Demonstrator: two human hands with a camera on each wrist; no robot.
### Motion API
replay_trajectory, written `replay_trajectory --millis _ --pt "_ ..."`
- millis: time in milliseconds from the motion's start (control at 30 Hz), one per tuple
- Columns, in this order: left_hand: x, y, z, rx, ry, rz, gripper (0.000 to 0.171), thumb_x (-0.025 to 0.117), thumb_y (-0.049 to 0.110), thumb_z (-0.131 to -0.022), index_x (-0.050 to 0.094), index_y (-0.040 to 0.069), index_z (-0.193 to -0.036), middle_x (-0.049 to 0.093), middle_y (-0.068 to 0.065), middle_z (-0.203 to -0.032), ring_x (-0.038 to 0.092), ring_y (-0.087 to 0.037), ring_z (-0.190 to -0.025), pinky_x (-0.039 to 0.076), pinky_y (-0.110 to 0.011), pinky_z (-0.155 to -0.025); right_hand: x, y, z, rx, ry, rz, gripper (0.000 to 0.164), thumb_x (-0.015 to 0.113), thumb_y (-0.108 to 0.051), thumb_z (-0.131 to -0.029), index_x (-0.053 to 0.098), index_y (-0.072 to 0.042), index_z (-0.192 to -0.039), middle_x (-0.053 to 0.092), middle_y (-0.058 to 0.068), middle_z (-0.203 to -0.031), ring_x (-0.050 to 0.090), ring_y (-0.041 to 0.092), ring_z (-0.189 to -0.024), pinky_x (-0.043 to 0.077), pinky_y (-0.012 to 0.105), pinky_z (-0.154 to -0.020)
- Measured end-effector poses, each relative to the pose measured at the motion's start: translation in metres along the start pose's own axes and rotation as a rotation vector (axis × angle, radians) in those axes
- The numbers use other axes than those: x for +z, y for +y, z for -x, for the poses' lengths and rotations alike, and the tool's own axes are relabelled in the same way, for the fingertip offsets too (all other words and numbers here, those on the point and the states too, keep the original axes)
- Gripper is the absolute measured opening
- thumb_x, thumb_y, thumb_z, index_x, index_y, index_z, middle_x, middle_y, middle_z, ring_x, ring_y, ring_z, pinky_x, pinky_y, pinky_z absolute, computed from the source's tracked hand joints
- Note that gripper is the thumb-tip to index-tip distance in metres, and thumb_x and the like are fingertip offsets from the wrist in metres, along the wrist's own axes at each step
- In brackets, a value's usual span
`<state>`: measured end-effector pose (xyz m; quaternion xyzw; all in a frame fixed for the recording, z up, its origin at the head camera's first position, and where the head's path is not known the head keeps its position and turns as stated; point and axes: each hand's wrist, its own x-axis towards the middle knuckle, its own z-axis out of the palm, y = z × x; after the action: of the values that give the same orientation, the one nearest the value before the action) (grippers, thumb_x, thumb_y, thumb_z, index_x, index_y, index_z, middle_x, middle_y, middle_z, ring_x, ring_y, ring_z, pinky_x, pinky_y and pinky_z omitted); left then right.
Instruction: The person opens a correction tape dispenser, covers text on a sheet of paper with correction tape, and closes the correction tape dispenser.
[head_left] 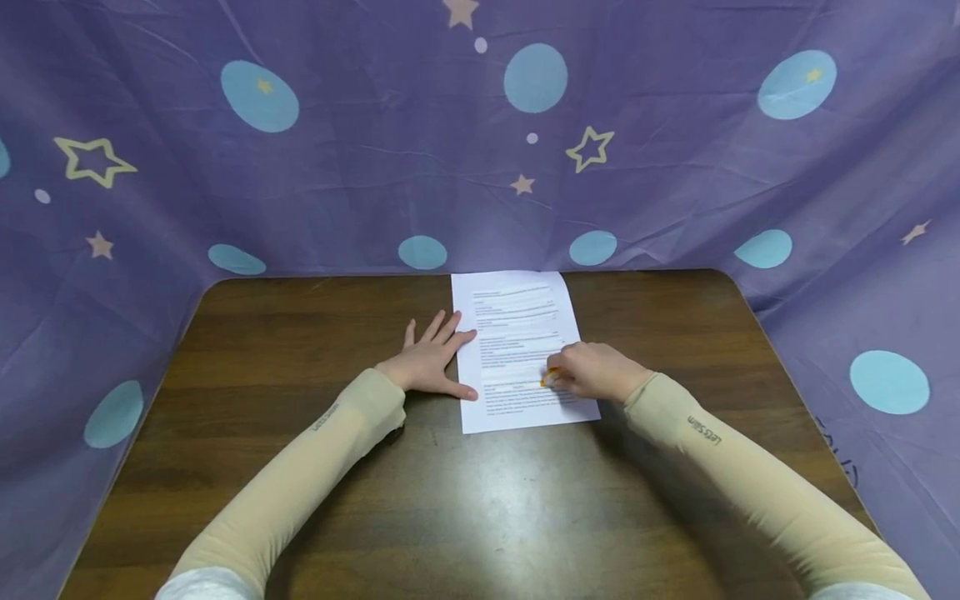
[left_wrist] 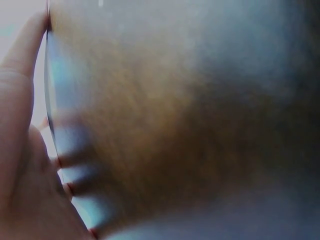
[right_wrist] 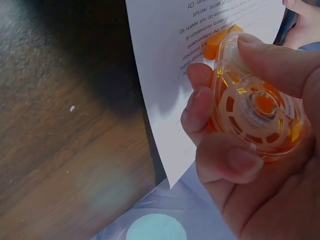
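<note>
A printed sheet of paper (head_left: 517, 375) lies on the table toward its far edge. My right hand (head_left: 596, 371) is over the sheet's right side and grips a correction tape dispenser (right_wrist: 257, 107), clear with orange parts. Thumb and curled fingers wrap round its body, and its orange tip (right_wrist: 220, 42) points at the printed lines. At the sheet's left edge my left hand (head_left: 429, 358) rests with fingers spread, thumb and forefinger on the paper. In the left wrist view, the blurred frame shows the left hand's thumb and palm (left_wrist: 20, 150) at the side.
The brown wooden table (head_left: 337, 517) extends on all sides of the sheet. A purple curtain (head_left: 375, 167) with stars and blue spots hangs behind and beside the table. The sheet's far edge reaches the curtain.
</note>
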<state>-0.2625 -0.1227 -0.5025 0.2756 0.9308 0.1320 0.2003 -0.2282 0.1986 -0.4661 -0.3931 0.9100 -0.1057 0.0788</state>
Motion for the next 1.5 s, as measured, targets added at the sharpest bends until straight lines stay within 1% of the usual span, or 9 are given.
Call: replay_trajectory --millis 267,567,767,1033,1300,1500 --pt "-0.003 0.001 0.001 -0.005 -0.001 0.002 0.117 0.074 0.075 -0.08 0.019 0.022 -0.169 -0.009 -0.012 -0.175 -0.014 -0.037 -0.16 -0.009 -0.075 -0.116 -0.003 0.005 0.005 0.014 0.001 0.008 0.013 0.08 -0.013 -0.092 0.069 -0.016 -0.084 0.062 -0.005 -0.073 0.056 0.013 -0.062 0.052 0.037 -0.059" --pt "-0.004 0.002 0.003 -0.012 0.0 -0.006 0.115 0.073 0.075 -0.081 0.02 0.023 -0.169 -0.008 -0.011 -0.175 -0.013 -0.036 -0.16 -0.009 -0.075 -0.117 -0.004 0.011 0.009 0.048 -0.021 0.014 0.01 0.08 -0.014 -0.092 0.072 -0.015 -0.087 0.064 -0.004 -0.075 0.059 0.013 -0.066 0.053 0.038 -0.062" --pt "-0.002 0.0 0.003 -0.011 0.003 0.0 0.116 0.074 0.075 -0.08 0.02 0.022 -0.169 -0.008 -0.012 -0.175 -0.013 -0.037 -0.16 -0.008 -0.076 -0.116 -0.005 0.015 0.014 0.06 -0.031 0.01 0.009 0.079 -0.011 -0.091 0.071 -0.015 -0.088 0.066 -0.004 -0.078 0.059 0.013 -0.067 0.053 0.038 -0.062" --pt "0.001 0.0 0.002 -0.014 0.002 0.001 0.117 0.073 0.077 -0.08 0.02 0.022 -0.169 -0.008 -0.012 -0.175 -0.014 -0.037 -0.16 -0.009 -0.076 -0.116 -0.006 0.02 0.023 0.06 -0.018 0.019 0.013 0.08 -0.008 -0.089 0.07 -0.016 -0.086 0.065 -0.006 -0.077 0.058 0.013 -0.066 0.052 0.038 -0.059" --pt "0.0 0.001 0.002 -0.012 0.004 -0.01 0.117 0.073 0.076 -0.08 0.02 0.022 -0.169 -0.007 -0.012 -0.175 -0.013 -0.037 -0.16 -0.008 -0.076 -0.116 -0.006 0.023 0.03 0.071 0.0 0.009 0.015 0.08 -0.009 -0.09 0.069 -0.016 -0.084 0.064 -0.007 -0.076 0.057 0.012 -0.065 0.051 0.038 -0.058" --pt "-0.001 0.002 0.002 -0.009 -0.002 -0.003 0.117 0.072 0.077 -0.08 0.019 0.022 -0.169 -0.009 -0.012 -0.175 -0.015 -0.036 -0.16 -0.01 -0.075 -0.116 -0.006 0.028 0.036 0.089 0.011 -0.021 0.013 0.08 -0.007 -0.09 0.069 -0.015 -0.086 0.065 -0.007 -0.078 0.055 0.011 -0.066 0.05 0.037 -0.057"
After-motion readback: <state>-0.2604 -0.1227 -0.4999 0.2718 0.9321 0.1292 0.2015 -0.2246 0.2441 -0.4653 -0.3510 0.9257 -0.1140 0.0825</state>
